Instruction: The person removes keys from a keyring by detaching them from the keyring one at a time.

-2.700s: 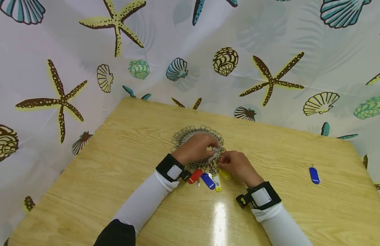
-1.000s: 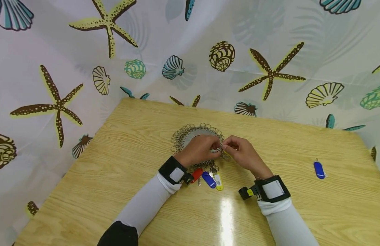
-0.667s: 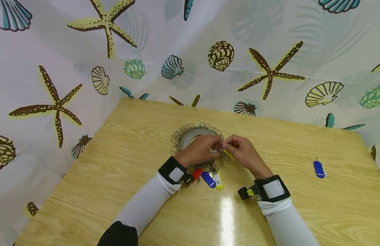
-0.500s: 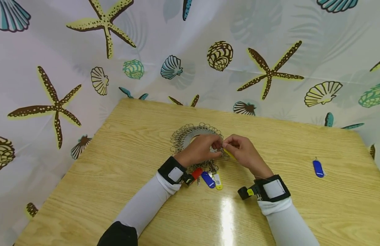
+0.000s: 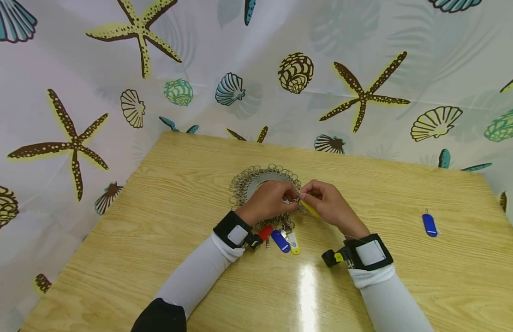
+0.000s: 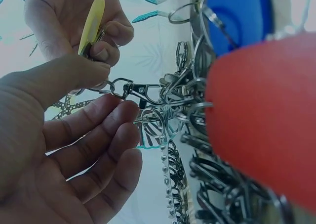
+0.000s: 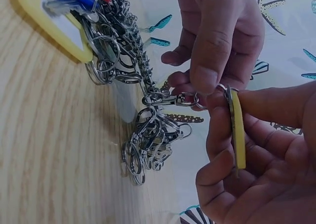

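Note:
A round grey key rack (image 5: 251,185) fringed with metal snap hooks and split rings stands on the table, partly hidden behind my left hand (image 5: 270,200). At the rack's right side, my left thumb and index finger pinch a split ring (image 7: 200,101) linked to one snap hook (image 7: 170,99). My right hand (image 5: 329,207) holds a yellow key tag (image 7: 239,135) with a key flat behind it. The tag's upper end meets the split ring at my left fingertips. Below my left hand hang a red tag (image 5: 265,232), a blue tag (image 5: 280,240) and another yellow tag (image 5: 295,243).
A blue key tag (image 5: 429,224) with a key lies apart on the right of the wooden table (image 5: 177,193). A patterned sheet (image 5: 256,50) with starfish and shells rises behind the table's back and left edges.
From low beside the hanging tags, my right hand has lifted the yellow key tag up to my left fingertips. Over the last second both hands stay nearly in place, the tag tilting slightly.

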`<state>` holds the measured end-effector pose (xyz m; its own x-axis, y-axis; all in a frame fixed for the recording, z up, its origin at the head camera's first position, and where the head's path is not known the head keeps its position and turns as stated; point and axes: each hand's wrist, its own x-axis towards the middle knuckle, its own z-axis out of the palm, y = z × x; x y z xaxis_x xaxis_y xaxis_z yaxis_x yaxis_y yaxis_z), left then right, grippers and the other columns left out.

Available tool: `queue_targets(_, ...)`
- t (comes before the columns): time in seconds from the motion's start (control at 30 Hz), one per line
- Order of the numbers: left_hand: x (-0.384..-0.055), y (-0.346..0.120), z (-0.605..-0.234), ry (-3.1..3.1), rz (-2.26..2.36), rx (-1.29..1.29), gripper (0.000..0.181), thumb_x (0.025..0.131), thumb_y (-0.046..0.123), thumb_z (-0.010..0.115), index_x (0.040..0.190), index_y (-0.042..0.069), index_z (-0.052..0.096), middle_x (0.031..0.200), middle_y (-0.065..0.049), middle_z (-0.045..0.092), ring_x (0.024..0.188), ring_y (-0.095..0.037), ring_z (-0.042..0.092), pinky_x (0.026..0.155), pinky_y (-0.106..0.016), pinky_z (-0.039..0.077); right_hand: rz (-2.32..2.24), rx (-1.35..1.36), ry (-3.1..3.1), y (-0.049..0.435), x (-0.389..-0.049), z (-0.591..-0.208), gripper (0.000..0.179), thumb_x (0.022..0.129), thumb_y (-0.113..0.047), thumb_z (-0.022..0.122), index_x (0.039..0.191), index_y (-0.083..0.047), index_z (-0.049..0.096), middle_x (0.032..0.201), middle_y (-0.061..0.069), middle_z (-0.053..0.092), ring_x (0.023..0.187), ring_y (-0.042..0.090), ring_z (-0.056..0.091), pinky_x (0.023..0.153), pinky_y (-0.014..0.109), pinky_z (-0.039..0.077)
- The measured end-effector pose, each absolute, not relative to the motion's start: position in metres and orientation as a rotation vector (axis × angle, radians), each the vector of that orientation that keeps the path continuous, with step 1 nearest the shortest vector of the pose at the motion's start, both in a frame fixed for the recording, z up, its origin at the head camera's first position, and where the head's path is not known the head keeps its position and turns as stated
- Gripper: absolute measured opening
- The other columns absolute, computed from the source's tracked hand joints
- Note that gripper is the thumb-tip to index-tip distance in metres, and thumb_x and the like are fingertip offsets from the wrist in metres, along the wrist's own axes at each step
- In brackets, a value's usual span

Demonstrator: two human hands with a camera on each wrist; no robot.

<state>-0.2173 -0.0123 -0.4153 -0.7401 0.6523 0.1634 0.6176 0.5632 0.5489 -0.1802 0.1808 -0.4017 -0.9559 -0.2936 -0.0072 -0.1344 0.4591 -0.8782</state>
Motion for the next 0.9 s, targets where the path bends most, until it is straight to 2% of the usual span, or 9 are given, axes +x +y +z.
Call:
queue_targets(0.23,-0.2182,-0.0123,-0.4166,2.687,0.963,1.134,0.019,0.088,0.022,0.073,0.101,0.008,0.067,0.092,-0.003,0.068,0.084,-0.015,0.064,0.074,-0.022,0.048,-1.516,-0.402,2.515,0.1823,-0.1814,-0.4037,0.019,0.101,-0.018,0.054,0.106,-0.002,0.063,0.101,0.013,0.061,0.073,0.021,0.048,0.063,0.031,0.04)
queue_targets(0.47,-0.2183,-0.0133,-0.4144,2.676,0.959,1.135,0.018,0.085,0.018,0.075,0.095,0.009,0.063,0.087,-0.002,0.065,0.08,-0.014,0.062,0.071,-0.021,0.047,-1.478,-0.454,2.499,0.1823,-0.1814,-0.4012,0.016,0.1,-0.02,0.055,0.102,-0.006,0.063,0.092,0.009,0.058,0.073,0.023,0.05,0.061,0.031,0.041)
queue_targets(0.73,-0.2186,-0.0123,-0.4159,2.631,0.971,1.145,0.024,0.085,0.02,0.077,0.096,0.008,0.058,0.091,-0.002,0.063,0.086,-0.016,0.063,0.073,-0.021,0.047,-1.499,-0.383,2.522,0.1816,-0.1813,-0.4031,0.017,0.1,-0.018,0.054,0.106,-0.004,0.063,0.104,0.012,0.061,0.079,0.023,0.052,0.065,0.032,0.042)
queue_targets(0.9,-0.2194,-0.0121,-0.4174,2.614,1.036,1.154,0.025,0.084,0.02,0.077,0.096,0.009,0.058,0.09,-0.001,0.064,0.084,-0.016,0.063,0.072,-0.021,0.047,-1.518,-0.378,2.521,0.1815,-0.1812,-0.4035,0.017,0.1,-0.016,0.054,0.107,-0.003,0.063,0.104,0.013,0.062,0.08,0.022,0.053,0.064,0.031,0.042)
